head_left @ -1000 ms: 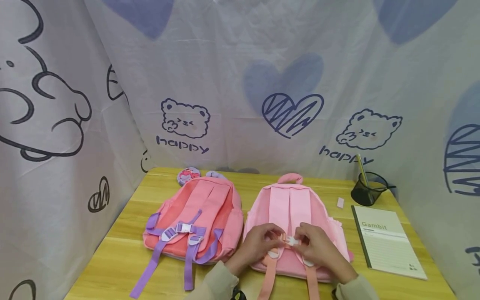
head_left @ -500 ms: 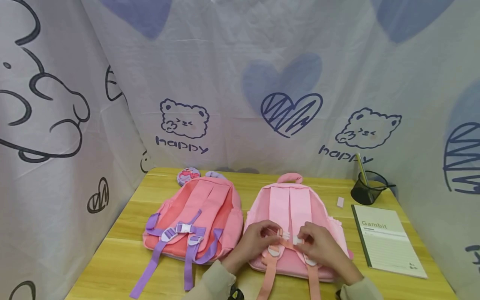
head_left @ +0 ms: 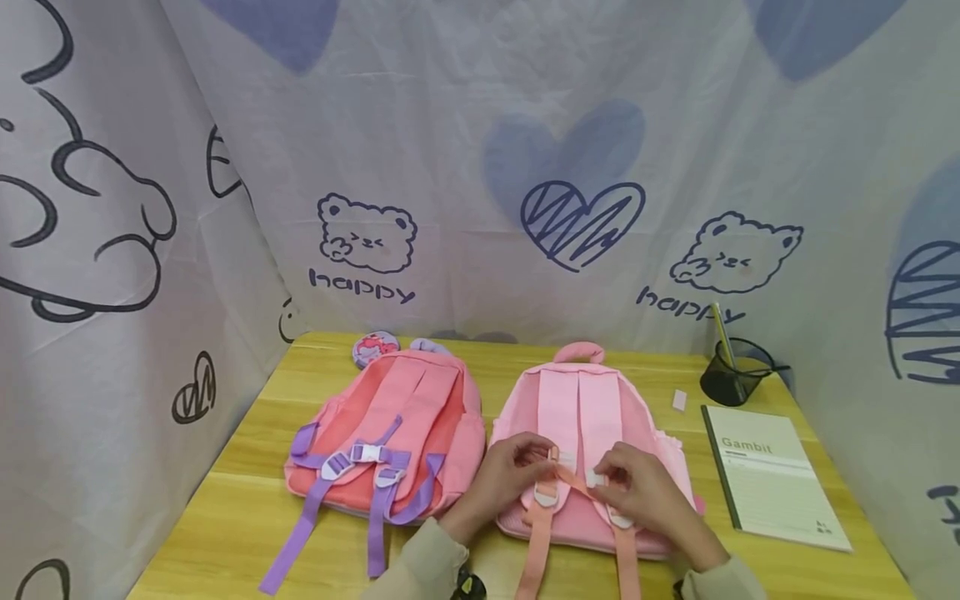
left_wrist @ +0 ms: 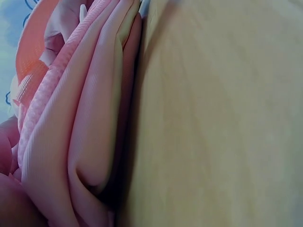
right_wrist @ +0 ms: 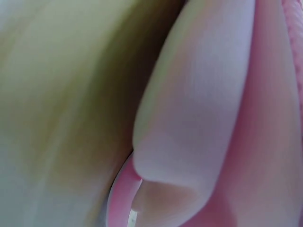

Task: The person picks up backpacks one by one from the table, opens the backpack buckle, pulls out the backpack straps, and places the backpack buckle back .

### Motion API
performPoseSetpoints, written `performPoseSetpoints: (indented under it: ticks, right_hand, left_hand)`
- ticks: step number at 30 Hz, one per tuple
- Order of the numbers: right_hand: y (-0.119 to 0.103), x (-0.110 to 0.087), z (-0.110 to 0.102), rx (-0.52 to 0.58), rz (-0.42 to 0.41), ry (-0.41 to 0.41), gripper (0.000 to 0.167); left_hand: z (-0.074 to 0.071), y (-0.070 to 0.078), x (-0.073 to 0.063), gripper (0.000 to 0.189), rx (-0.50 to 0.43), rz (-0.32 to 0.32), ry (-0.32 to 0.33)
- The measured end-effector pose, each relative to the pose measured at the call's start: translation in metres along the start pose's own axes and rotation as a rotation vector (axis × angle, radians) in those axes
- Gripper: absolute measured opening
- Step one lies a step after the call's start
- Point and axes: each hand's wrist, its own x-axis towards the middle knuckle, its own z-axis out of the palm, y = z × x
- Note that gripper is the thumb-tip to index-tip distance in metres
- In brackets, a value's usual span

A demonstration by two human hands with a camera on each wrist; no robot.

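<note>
A light pink backpack (head_left: 517,406) lies with its shoulder straps up on the table. Above its lower middle, my left hand (head_left: 504,485) pinches the pronged half of a white side-release buckle (head_left: 567,458) on an orange strap. My right hand (head_left: 647,493) pinches the other white buckle half (head_left: 595,478) between thumb and fingers. A small gap separates the two halves. Orange webbing straps (head_left: 534,550) hang over the bag's front edge. The left wrist view shows the bag's pink side (left_wrist: 90,109) along the table; the right wrist view shows its other side (right_wrist: 194,104).
A coral backpack (head_left: 420,375) with purple straps and a joined white buckle (head_left: 368,453) lies at left. To the right are a notebook (head_left: 772,492), a small pale pink block (head_left: 679,400) and a black mesh pen cup (head_left: 723,382). Printed cloth surrounds the wooden table (head_left: 225,492).
The two buckle halves, close together one second ago, have come apart. My left hand has shifted slightly left and up with the pronged half; the right hand keeps hold of the other half.
</note>
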Motion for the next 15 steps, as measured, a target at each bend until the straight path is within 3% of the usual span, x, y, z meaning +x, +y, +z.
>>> performPoseSetpoints:
  ticks: [10, 15]
  right_hand:
    - [0.0018, 0.0005, 0.0018, -0.010, -0.009, -0.013, 0.017]
    - [-0.0009, 0.0018, 0.0012, 0.003, -0.021, -0.011, 0.030]
  left_hand:
    - [0.0018, -0.0049, 0.0013, 0.024, -0.109, 0.047, 0.084]
    - [0.0008, -0.0023, 0.0004, 0.025, -0.167, 0.070, 0.104]
